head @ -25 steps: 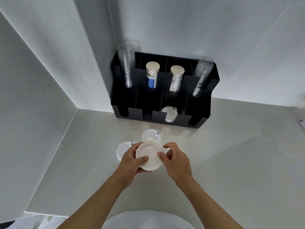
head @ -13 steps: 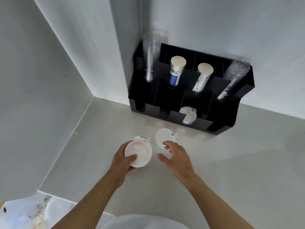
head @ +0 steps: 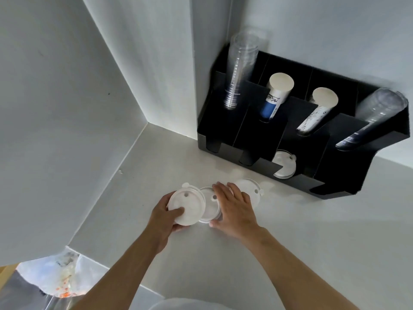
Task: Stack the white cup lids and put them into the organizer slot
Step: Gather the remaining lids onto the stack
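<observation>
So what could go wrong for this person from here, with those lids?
The left hand pinches its lid stack only by the edge; it may slip or fan apart. The right hand is spread flat over the middle lid, so it might push that lid along the counter rather than lift it. The organizer slot already holding lids looks narrow, so an uneven stack could catch on its front wall.

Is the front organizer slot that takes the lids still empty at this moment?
No. White lids already stand on edge in a front slot of the black organizer, the third from its left end.
</observation>
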